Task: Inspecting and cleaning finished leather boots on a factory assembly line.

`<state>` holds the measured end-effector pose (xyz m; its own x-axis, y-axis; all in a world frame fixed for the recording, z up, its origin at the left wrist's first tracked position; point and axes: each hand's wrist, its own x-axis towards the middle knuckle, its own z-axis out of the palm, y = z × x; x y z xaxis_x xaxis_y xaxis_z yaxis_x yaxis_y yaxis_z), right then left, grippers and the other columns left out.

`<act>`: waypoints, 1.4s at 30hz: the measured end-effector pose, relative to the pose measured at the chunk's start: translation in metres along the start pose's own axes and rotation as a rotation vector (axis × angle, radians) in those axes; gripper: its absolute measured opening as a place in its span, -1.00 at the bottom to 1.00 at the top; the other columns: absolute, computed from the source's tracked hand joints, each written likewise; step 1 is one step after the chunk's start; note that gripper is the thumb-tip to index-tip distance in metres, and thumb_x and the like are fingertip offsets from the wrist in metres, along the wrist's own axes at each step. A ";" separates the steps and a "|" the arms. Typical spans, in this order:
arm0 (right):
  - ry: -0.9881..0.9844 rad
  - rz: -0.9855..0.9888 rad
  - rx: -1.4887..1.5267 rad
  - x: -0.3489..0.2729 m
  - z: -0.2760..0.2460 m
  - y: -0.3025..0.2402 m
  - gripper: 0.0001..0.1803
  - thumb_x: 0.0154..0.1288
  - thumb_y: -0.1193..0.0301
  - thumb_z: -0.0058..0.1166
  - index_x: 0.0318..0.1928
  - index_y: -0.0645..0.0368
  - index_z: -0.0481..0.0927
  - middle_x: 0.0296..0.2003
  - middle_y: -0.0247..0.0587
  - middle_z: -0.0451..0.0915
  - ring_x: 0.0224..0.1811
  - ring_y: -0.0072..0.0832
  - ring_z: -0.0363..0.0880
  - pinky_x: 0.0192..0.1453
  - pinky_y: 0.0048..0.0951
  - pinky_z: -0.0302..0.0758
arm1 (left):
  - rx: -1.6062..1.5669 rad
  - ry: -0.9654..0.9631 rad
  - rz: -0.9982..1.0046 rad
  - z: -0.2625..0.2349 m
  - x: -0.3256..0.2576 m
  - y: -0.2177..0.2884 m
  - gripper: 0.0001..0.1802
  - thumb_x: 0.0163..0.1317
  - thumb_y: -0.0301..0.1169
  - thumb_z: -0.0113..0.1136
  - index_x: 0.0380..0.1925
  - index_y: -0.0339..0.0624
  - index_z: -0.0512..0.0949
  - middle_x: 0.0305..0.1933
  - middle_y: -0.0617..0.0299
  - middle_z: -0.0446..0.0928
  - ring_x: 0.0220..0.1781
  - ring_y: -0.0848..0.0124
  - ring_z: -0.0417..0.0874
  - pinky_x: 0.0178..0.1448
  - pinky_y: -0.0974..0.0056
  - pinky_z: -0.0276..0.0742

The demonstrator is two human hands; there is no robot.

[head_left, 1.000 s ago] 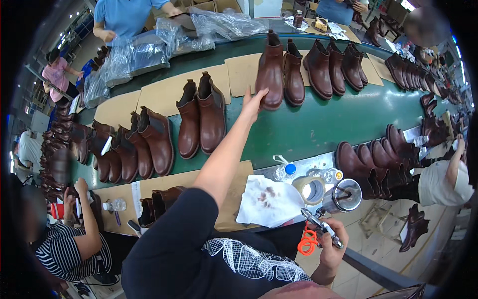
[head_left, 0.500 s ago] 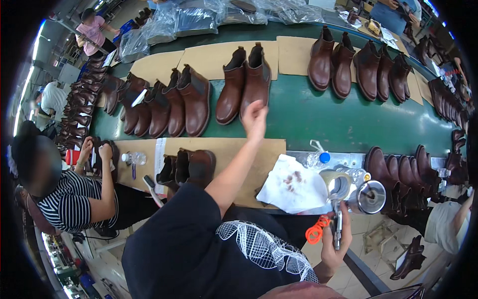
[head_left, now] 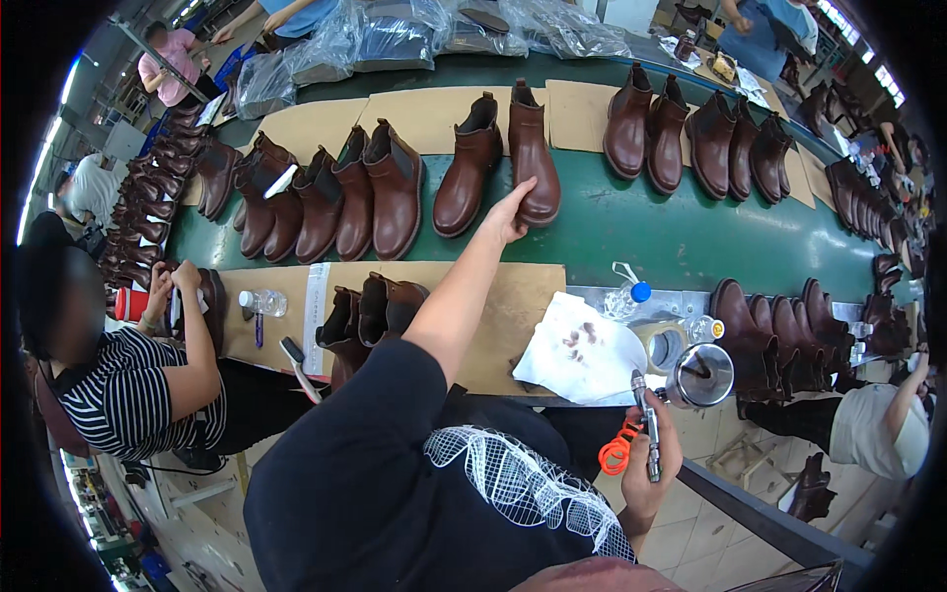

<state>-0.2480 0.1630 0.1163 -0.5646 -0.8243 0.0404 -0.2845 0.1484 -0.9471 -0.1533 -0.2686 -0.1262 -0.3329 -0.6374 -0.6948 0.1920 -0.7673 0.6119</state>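
On the green belt, left hand (head_left: 508, 215) touches a brown boot (head_left: 533, 158); right hand (head_left: 653, 456) grips a spray gun (head_left: 651, 434).

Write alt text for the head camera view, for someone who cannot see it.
A person's left hand reaches across a green conveyor belt to touch a brown ankle boot, while the right hand holds a metal spray gun. More brown boots line the belt, and a stained white cloth lies nearby.
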 end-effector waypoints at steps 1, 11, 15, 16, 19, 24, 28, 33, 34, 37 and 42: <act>-0.020 -0.012 -0.018 -0.001 0.001 -0.002 -0.46 0.13 0.68 -0.12 0.19 0.39 0.51 -0.12 0.02 0.62 -0.14 -0.39 0.60 -0.08 -0.47 0.48 | 0.085 -0.051 0.012 0.004 0.003 0.002 -0.46 -0.15 0.13 0.51 -0.38 -0.01 0.57 -0.35 0.37 0.56 -0.27 0.55 0.51 -0.32 0.35 0.32; 0.006 -0.143 0.061 -0.002 -0.007 -0.023 -0.61 0.31 0.43 -0.01 0.09 0.37 0.55 -0.31 -0.15 0.61 -0.32 -0.56 0.48 -0.16 -0.52 0.40 | -0.257 -0.349 0.095 0.001 -0.131 -0.032 -0.42 0.12 -0.16 0.33 0.10 -0.21 0.50 0.02 0.12 0.62 0.05 0.20 0.65 0.16 0.12 0.57; -0.014 -0.281 0.027 0.007 -0.018 -0.045 -0.50 0.36 0.16 0.02 0.04 0.38 0.57 -0.34 -0.14 0.60 -0.31 -0.47 0.51 -0.13 -0.45 0.39 | -0.192 -0.367 0.042 -0.028 -0.216 -0.029 -0.40 0.14 -0.24 0.27 0.16 -0.30 0.42 0.13 -0.01 0.57 0.10 0.13 0.64 0.27 0.07 0.55; -0.022 -0.257 0.049 0.009 -0.017 -0.052 -0.50 0.35 0.14 0.05 0.02 0.38 0.59 -0.36 -0.15 0.60 -0.28 -0.47 0.50 -0.10 -0.45 0.38 | -0.176 -0.363 0.038 -0.039 -0.225 -0.029 -0.40 0.14 -0.24 0.27 0.16 -0.30 0.42 0.13 -0.01 0.57 0.10 0.13 0.64 0.27 0.07 0.55; -0.072 -0.260 0.033 0.011 -0.015 -0.070 -0.49 0.33 0.12 0.07 0.02 0.35 0.62 -0.39 -0.19 0.61 -0.26 -0.44 0.49 -0.06 -0.42 0.35 | -0.262 -0.563 -0.040 -0.079 -0.241 -0.040 -0.30 0.10 -0.27 0.18 0.25 -0.38 0.33 0.18 -0.17 0.51 0.15 0.05 0.62 0.30 0.03 0.54; -0.075 -0.322 0.030 0.013 -0.003 -0.084 -0.44 0.31 0.02 0.13 -0.02 0.32 0.66 -0.39 -0.20 0.63 -0.31 -0.44 0.51 -0.09 -0.44 0.34 | -0.395 -0.737 -0.226 -0.105 -0.272 -0.049 -0.18 -0.04 -0.37 0.12 0.32 -0.39 0.27 0.24 -0.25 0.47 0.22 -0.03 0.58 0.36 -0.01 0.47; -0.088 -0.368 0.014 0.010 0.003 -0.096 -0.45 0.29 0.02 0.17 -0.04 0.31 0.67 -0.38 -0.20 0.64 -0.33 -0.45 0.52 -0.10 -0.44 0.34 | -0.410 -0.838 -0.269 -0.109 -0.293 -0.044 -0.10 -0.12 -0.41 0.10 0.37 -0.32 0.21 0.30 -0.27 0.40 0.25 -0.11 0.54 0.38 -0.07 0.46; -0.169 -0.403 -0.078 0.006 0.005 -0.100 -0.57 0.18 0.16 0.26 -0.11 0.27 0.69 -0.32 -0.17 0.70 -0.39 -0.41 0.55 -0.09 -0.40 0.33 | -0.392 -0.858 -0.238 -0.122 -0.288 -0.044 -0.09 -0.13 -0.42 0.12 0.38 -0.32 0.20 0.30 -0.27 0.39 0.24 -0.13 0.55 0.37 -0.08 0.47; -0.173 -0.401 -0.077 0.005 0.006 -0.099 -0.57 0.18 0.16 0.26 -0.11 0.27 0.69 -0.32 -0.17 0.70 -0.39 -0.41 0.55 -0.09 -0.40 0.33 | -0.396 -0.854 -0.238 -0.125 -0.286 -0.043 -0.09 -0.13 -0.42 0.12 0.38 -0.32 0.20 0.30 -0.27 0.39 0.24 -0.13 0.55 0.37 -0.08 0.47; -0.204 -0.361 -0.117 -0.001 0.008 -0.091 -0.61 0.09 0.25 0.28 -0.13 0.25 0.70 -0.32 -0.15 0.70 -0.43 -0.40 0.53 -0.14 -0.41 0.26 | -0.420 -0.879 -0.248 -0.131 -0.282 -0.041 -0.08 -0.13 -0.42 0.13 0.38 -0.34 0.20 0.30 -0.28 0.40 0.23 -0.14 0.56 0.37 -0.10 0.47; -0.230 -0.315 -0.157 -0.004 0.004 -0.079 -0.62 0.11 0.25 0.27 -0.13 0.26 0.70 -0.39 -0.20 0.68 -0.48 -0.42 0.45 -0.16 -0.42 0.23 | -0.395 -0.894 -0.241 -0.134 -0.285 -0.034 -0.08 -0.13 -0.41 0.14 0.37 -0.35 0.19 0.30 -0.29 0.39 0.23 -0.15 0.56 0.38 -0.09 0.46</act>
<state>-0.2199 0.1527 0.1901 -0.2480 -0.9407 0.2314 -0.5404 -0.0639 -0.8390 0.0585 -0.0702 0.0001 -0.9427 -0.2998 -0.1461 0.2664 -0.9405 0.2108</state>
